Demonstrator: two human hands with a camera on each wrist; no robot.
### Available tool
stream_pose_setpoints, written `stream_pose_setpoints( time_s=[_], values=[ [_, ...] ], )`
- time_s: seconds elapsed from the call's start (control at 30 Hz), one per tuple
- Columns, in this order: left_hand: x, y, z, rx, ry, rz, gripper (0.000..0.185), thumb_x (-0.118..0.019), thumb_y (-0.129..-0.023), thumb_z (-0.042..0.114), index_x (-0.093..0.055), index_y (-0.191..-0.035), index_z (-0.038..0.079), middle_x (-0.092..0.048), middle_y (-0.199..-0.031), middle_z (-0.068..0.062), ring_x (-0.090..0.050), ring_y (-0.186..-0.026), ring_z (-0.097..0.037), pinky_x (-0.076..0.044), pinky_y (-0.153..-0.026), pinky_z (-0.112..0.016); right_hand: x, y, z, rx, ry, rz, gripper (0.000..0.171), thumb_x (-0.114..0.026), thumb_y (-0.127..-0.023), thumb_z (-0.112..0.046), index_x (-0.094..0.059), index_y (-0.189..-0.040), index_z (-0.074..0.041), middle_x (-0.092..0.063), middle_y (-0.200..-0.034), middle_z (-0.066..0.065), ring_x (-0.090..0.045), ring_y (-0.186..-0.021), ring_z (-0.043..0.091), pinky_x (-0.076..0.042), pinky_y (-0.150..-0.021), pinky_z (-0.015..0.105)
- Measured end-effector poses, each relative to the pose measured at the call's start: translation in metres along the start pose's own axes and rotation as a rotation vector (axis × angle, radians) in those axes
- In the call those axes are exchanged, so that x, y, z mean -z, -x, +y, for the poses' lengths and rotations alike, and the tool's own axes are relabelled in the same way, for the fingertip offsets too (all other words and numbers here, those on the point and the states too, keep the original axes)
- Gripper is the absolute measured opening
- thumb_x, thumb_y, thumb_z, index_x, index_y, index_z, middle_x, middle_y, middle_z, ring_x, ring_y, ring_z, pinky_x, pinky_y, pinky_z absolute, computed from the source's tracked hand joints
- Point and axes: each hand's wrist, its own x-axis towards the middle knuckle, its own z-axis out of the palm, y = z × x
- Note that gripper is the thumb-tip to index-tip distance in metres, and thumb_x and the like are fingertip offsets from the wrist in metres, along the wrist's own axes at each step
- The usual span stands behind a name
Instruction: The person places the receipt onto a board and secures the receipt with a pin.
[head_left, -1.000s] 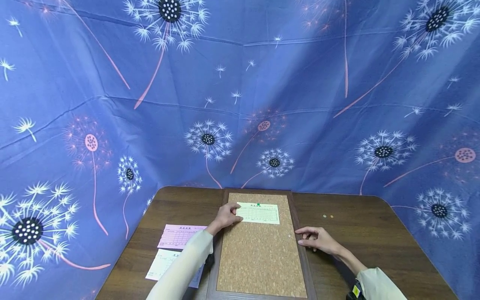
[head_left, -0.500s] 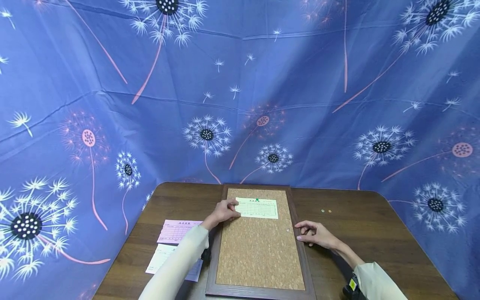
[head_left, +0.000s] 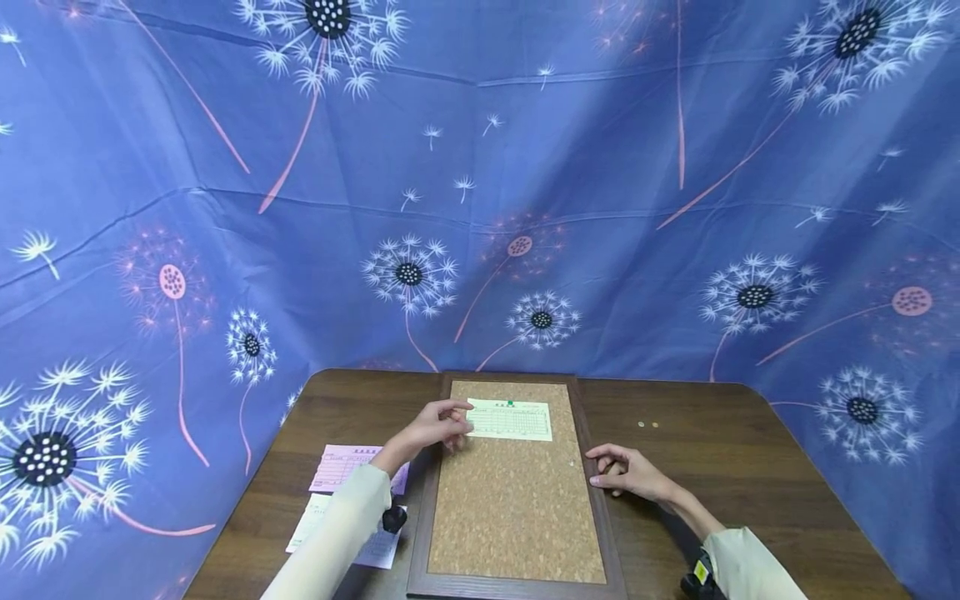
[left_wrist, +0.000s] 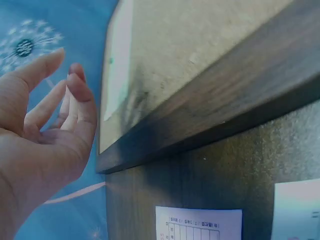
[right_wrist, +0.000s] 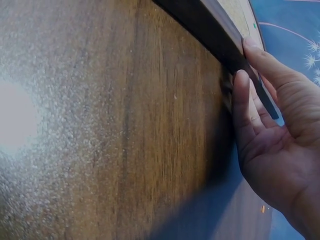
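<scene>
Pinching the right edge of the cork board (head_left: 517,517) between finger and thumb is my right hand (head_left: 630,472). My left hand (head_left: 435,424), fingers loosely bent and holding nothing, is positioned at the left end of the green slip (head_left: 510,423), which lies on the far part of the board with a green pin (head_left: 511,403) at its far edge. On the table (head_left: 720,458), a pink slip (head_left: 337,467) lies left of the board, two small discs (head_left: 641,425) right
</scene>
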Motion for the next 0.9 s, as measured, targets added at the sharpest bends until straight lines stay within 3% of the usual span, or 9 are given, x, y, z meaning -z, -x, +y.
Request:
stream_pose_setpoints(
  time_s=[0.27,0.47,0.73,0.9],
  values=[
    [0.024,0.025,0.004,0.037,0.067,0.002,0.056,-0.069,-0.097,0.019,-0.051,-0.148,0.004,-0.069,-0.102,-0.001,-0.063,-0.084,-0.016,-0.052,-0.070,-0.026,0.000,0.000,0.002,-0.018,-0.019,0.008,0.049,-0.071,-0.094,-0.008,-0.052,-0.135,0.011,-0.057,-0.102,0.013,-0.061,-0.073,0.003,-0.057,-0.063,0.025],
    [0.043,0.053,0.002,0.061,0.061,0.032,0.060,-0.069,-0.097,0.023,-0.047,-0.150,0.003,-0.068,-0.103,0.002,-0.063,-0.088,-0.016,-0.053,-0.079,-0.032,0.000,-0.001,0.005,-0.011,-0.009,0.013,0.049,-0.072,-0.093,-0.008,-0.053,-0.133,0.011,-0.058,-0.100,0.012,-0.061,-0.073,0.001,-0.056,-0.061,0.024],
    [0.073,0.088,-0.011,0.089,0.049,0.128,0.065,-0.067,-0.099,0.024,-0.040,-0.153,0.000,-0.068,-0.110,0.003,-0.066,-0.101,-0.024,-0.054,-0.087,-0.039,0.000,-0.003,0.001,-0.034,0.020,0.027,0.048,-0.073,-0.093,-0.011,-0.055,-0.133,0.008,-0.058,-0.101,0.013,-0.060,-0.073,0.002,-0.056,-0.061,0.024],
    [0.093,0.107,-0.024,0.143,0.046,0.228,0.066,-0.068,-0.098,0.025,-0.040,-0.153,0.001,-0.070,-0.108,0.004,-0.066,-0.094,-0.018,-0.053,-0.079,-0.031,-0.002,-0.002,0.002,-0.035,0.022,0.031,0.047,-0.073,-0.093,-0.011,-0.055,-0.132,0.008,-0.058,-0.099,0.009,-0.060,-0.072,0.002,-0.056,-0.060,0.025]
  ],
)
